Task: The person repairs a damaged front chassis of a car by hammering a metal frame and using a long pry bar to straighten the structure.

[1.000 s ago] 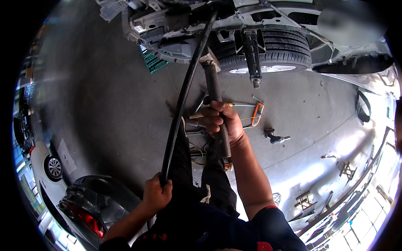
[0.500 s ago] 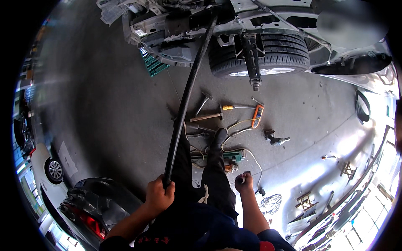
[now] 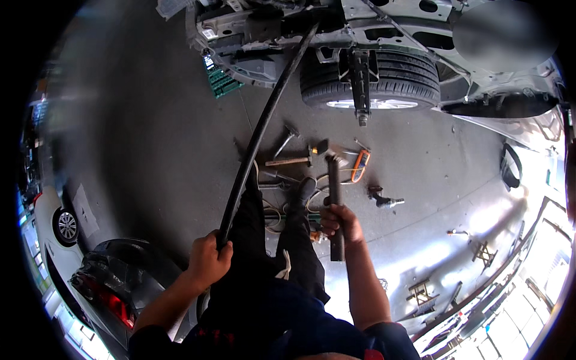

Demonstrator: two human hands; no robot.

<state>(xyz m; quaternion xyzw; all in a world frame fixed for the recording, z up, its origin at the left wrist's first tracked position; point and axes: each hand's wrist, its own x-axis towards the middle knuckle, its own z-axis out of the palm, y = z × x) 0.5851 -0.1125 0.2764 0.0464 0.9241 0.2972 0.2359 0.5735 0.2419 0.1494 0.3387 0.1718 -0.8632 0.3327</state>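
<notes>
My left hand is closed around the near end of a long black bar. The bar slants up and away, its far end against the stripped metal structure of a vehicle. In my closed right hand is a hammer, its dark handle pointing away from me. The hammer's head is smeared by motion over the tools on the floor. Beyond it, a black tyre on a silver rim sits below the bodywork, with a dark metal bracket sticking out in front.
Around my feet lie a wooden-handled hammer, another hammer, an orange-edged device, cables and a pistol-shaped tool. A green tool case is near the bodywork. A dark car stands behind left.
My right hand has risen and moved forward, swinging the hammer from nearly end-on to pointing away. My left hand and the bar's near end have shifted slightly left in view.
</notes>
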